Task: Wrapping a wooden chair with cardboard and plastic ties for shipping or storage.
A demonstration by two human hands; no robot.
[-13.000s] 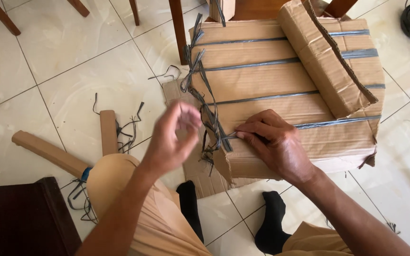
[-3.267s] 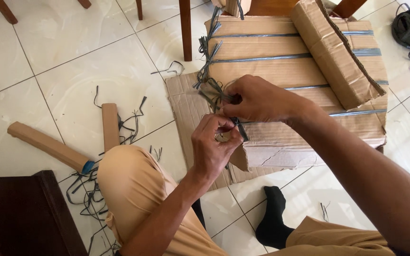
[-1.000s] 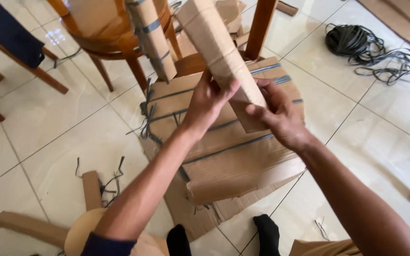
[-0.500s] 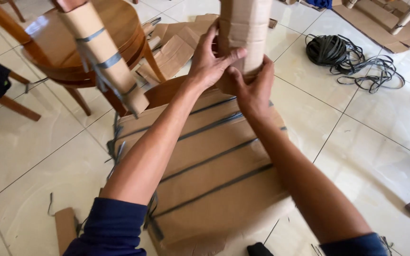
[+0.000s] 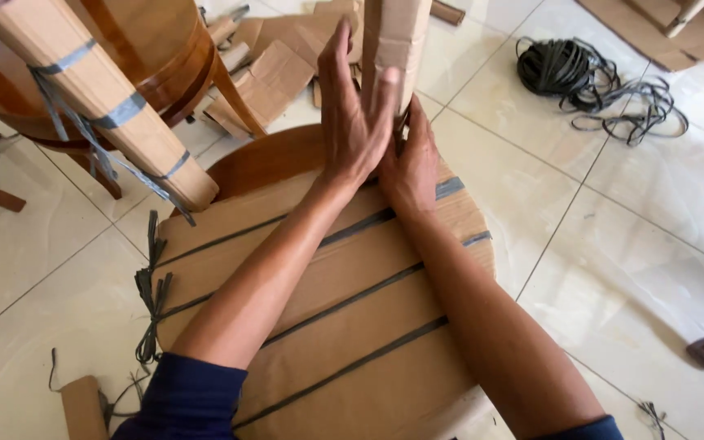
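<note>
both hands press a cardboard sleeve [image 5: 397,37] around the upright chair leg, left hand [image 5: 354,114] flat with fingers straight, right hand [image 5: 411,163] curled at its base, above the strapped cardboard seat [image 5: 344,326]; this sleeve looks untied, unlike the strapped leg [image 5: 91,98].

Bright, even daylight fills the scene, and the glossy white floor tiles [image 5: 653,212] throw back soft pale glare toward the right. Shadows are faint and diffuse beneath the forearms and the cardboard-wrapped leg [image 5: 99,98] at upper left. Focus is mostly sharp, with wide-angle stretching at the frame edges.
</note>
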